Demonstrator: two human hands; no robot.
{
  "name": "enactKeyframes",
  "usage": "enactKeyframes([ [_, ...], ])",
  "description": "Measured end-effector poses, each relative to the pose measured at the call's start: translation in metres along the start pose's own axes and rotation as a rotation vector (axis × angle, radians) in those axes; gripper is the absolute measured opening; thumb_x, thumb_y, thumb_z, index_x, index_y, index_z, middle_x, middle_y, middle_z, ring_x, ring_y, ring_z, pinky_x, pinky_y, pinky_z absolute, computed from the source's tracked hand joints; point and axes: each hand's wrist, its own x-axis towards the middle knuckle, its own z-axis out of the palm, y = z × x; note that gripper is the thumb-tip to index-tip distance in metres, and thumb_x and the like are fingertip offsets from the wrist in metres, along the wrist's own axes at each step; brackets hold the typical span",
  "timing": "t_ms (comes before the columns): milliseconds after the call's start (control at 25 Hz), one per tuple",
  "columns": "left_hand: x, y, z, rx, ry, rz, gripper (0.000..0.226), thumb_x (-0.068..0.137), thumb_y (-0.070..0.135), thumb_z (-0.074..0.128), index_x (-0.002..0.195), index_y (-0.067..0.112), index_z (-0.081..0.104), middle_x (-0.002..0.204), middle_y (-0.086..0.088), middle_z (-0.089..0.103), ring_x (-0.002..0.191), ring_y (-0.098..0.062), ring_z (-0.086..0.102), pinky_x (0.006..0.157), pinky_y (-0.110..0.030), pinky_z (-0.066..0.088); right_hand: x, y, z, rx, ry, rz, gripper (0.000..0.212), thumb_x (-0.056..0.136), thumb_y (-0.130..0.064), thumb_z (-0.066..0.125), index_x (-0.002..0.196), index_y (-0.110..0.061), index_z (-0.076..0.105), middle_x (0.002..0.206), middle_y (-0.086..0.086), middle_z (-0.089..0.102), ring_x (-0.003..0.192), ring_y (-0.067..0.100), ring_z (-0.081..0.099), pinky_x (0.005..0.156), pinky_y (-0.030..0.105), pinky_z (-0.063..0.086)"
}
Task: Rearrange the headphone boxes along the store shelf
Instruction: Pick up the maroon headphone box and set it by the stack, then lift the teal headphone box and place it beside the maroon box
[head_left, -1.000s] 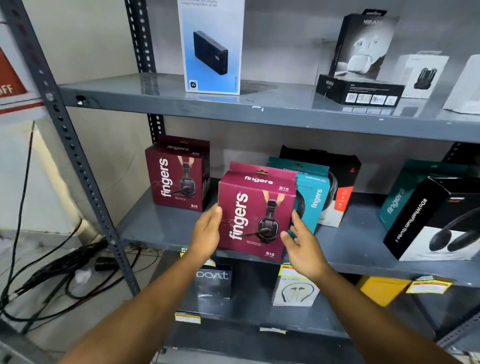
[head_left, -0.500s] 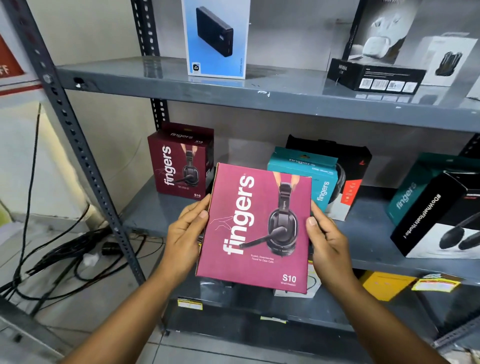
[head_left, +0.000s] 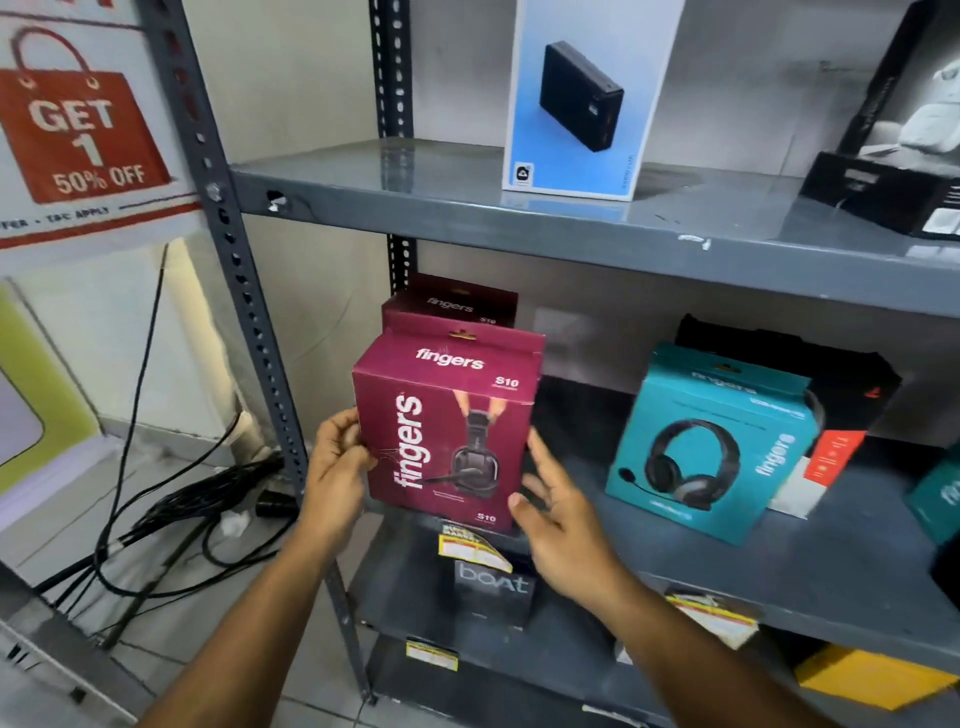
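Note:
A maroon "fingers" headphone box (head_left: 447, 431) stands upright at the left end of the middle shelf (head_left: 779, 571), right in front of a second maroon box (head_left: 457, 304) that it mostly hides. My left hand (head_left: 337, 467) grips its left edge. My right hand (head_left: 556, 509) cups its lower right corner, fingers loosely spread along the side. A teal "fingers" headphone box (head_left: 711, 447) stands further right, with a black and red box (head_left: 841, 384) behind it.
The upper shelf (head_left: 467, 208) carries a blue box (head_left: 582, 98) and a black box (head_left: 893, 192). On the shelf below are a "boAt" box (head_left: 493, 592) and a yellow box (head_left: 872, 675). The grey upright post (head_left: 234, 260) and floor cables (head_left: 182, 509) lie to the left.
The maroon box, lifted and tilted toward me half a second ago, has moved left and now stands upright before the other maroon box. My view shifted left too.

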Motion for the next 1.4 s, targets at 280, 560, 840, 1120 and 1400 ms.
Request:
enactKeyframes([
  [280,0.067,-0.021,-0.011,0.001,0.017,-0.083,0.049,0.079,-0.022,0.029,0.118,0.007,0.041,0.095,-0.003,0.061,0.085,-0.013,0.061,0.059,-0.014,0.055,0.063,0.015,0.034,-0.046,0.021,0.116,0.082,0.089,-0.015,0.052,0.131,-0.071,0.010,0.142,-0.013,0.050,0.122,0.015,0.055,0.096,0.049,0.051],
  [560,0.068,-0.038,-0.020,-0.002,0.046,-0.023,0.052,0.084,-0.018,0.033,0.123,0.013,0.043,0.111,0.006,0.060,0.092,-0.001,0.063,0.072,-0.012,0.053,0.063,0.025,0.033,-0.058,0.038,0.118,0.077,0.092,-0.006,0.048,0.145,-0.049,0.013,0.142,-0.017,0.039,0.126,-0.001,0.044,0.103,0.030,0.045],
  [840,-0.060,-0.123,0.017,0.185,-0.058,0.116,0.008,0.071,0.032,0.057,0.074,0.030,0.050,0.068,0.009,0.055,0.058,0.000,0.049,0.060,-0.017,0.042,-0.007,0.067,-0.037,-0.154,0.633,0.059,0.059,0.090,0.000,0.051,0.121,-0.050,0.045,0.128,0.004,0.053,0.112,0.021,0.056,0.092,0.011,0.044],
  [1120,-0.046,-0.095,0.155,0.346,-0.329,0.188,0.036,0.085,0.044,0.051,0.115,0.027,0.059,0.119,0.008,0.060,0.112,-0.010,0.058,0.101,-0.035,0.047,-0.051,0.063,-0.149,-0.186,0.989,0.076,0.045,0.087,-0.009,0.051,0.131,-0.012,0.046,0.123,-0.005,0.043,0.118,0.027,0.052,0.102,0.035,0.042],
  [1400,-0.035,-0.093,0.251,0.141,-0.515,-0.222,0.032,0.101,0.029,0.035,0.122,0.028,0.059,0.140,-0.003,0.055,0.124,-0.016,0.054,0.108,-0.035,0.039,-0.029,0.077,-0.211,-0.038,0.630,0.209,0.067,0.087,-0.015,0.054,0.145,-0.031,0.025,0.144,0.004,0.050,0.125,0.024,0.053,0.103,0.050,0.046],
])
